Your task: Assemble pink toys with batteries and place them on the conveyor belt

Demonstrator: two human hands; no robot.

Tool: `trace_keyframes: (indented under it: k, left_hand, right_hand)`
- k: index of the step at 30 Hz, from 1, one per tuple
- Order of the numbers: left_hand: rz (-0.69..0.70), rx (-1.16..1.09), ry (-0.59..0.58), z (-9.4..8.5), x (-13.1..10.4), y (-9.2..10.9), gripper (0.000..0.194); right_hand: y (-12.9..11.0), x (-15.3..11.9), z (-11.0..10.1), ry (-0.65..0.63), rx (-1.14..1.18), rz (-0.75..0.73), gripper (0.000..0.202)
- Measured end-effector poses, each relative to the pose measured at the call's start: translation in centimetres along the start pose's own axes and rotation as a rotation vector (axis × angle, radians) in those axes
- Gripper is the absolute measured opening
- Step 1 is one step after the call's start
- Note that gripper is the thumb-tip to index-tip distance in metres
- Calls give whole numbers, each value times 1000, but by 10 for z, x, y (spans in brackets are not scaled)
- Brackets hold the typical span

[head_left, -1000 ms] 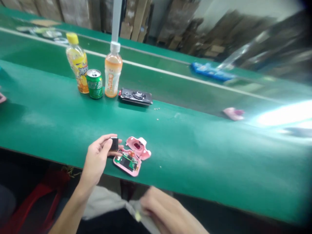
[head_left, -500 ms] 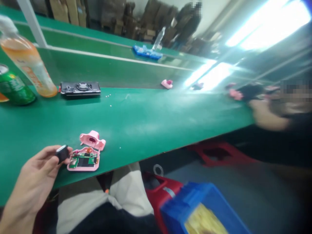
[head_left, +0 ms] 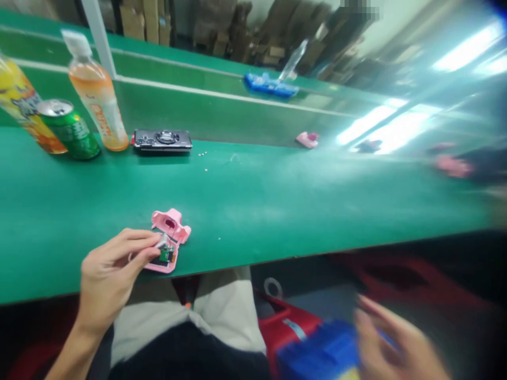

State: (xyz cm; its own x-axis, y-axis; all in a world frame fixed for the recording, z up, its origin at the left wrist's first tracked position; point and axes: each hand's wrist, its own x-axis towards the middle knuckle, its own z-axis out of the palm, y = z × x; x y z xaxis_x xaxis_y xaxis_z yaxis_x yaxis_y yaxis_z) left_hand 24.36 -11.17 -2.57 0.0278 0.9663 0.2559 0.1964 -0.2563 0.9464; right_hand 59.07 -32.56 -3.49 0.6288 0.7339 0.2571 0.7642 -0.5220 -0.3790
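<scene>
My left hand [head_left: 114,269] is closed, pinching a small block with a pale silvery face [head_left: 161,241] between thumb and fingers. It is held right over an opened pink camera-shaped case [head_left: 171,265] near the table's front edge. Inside the case a green circuit board [head_left: 164,256] partly shows; my fingers cover its left side. The other half of the pink shell [head_left: 182,232] lies behind it, apparently joined by thin wires. At the lower right, my right hand [head_left: 392,338] is smeared by motion beside a blue bin [head_left: 317,351]; whether it holds anything cannot be made out.
Along the back of the green table [head_left: 257,211] stand a yellow bottle [head_left: 29,108], a green can [head_left: 73,132], an orange drink bottle [head_left: 101,105] and a black-and-silver device [head_left: 162,142]. Tiny white bits lie nearby. A red stool [head_left: 285,319] stands below the table.
My left hand has brought the block rightward over the pink case and turned it, so its pale side shows. My right hand has come into view at the lower right. The view has swung left.
</scene>
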Motion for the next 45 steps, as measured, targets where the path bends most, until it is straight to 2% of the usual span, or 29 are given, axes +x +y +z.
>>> trace_keyframes:
  k: [1,2,3,4,5,7,11,13,16,18,22,24,27,30,34,37,40,45]
  left_hand:
    - [86,41,-53,2,0,2,4]
    - [163,70,-108,4,-1,3,7]
    - [225,87,-155,6,-2,4,10]
    - [266,95,-189,9,-4,5,12]
    - [284,93,-213,11,-5,5,14]
    - [269,65,-227,17,-10,3,14]
    - [62,-19,-218,25,-20,-1,7]
    - [-61,-67,-229,26,-23,-2,6]
    - [-126,-123,-243,22,-21,0,21]
    - [-89,-72,-238,16,-16,1,30]
    - [163,304,-224,1,-11,-4,30]
    - [251,409,-255,-3,-11,-10,30]
    - [265,443,-319,-4,-13,-17,36]
    - [297,478,-279,1,-15,-19,32]
    - [405,497,-167,12,-16,-21,20]
    - [505,534,-134,17,-17,-22,17]
    - [551,540,-149,16,-18,-24,16]
    - [493,538,-204,11,-18,-23,15]
  right_hand:
    - [-45,14,7,23,176,-197,35]
    - [-89,27,16,-69,343,-457,34]
    - [-129,39,25,-239,419,-669,36]
    - [-162,50,33,-364,460,-833,35]
    - [-187,59,40,-452,508,-955,35]
    - [-214,72,51,-567,576,-1053,30]
    - [-214,84,54,-710,580,-999,17]
    - [-211,87,50,-735,562,-985,8]
    - [-213,91,47,-746,600,-1009,8]
    - [-214,93,51,-729,683,-1009,15]
    - [-209,85,66,-590,817,-962,17]
    - [-203,75,74,-507,850,-905,19]
    - [-196,57,83,-406,899,-773,19]
    - [-192,42,89,-370,907,-719,18]
    - [-191,34,90,-293,799,-814,18]
    - [-193,35,88,-266,668,-934,21]
    - [-195,39,86,-314,601,-994,23]
    - [-192,45,91,-358,619,-977,23]
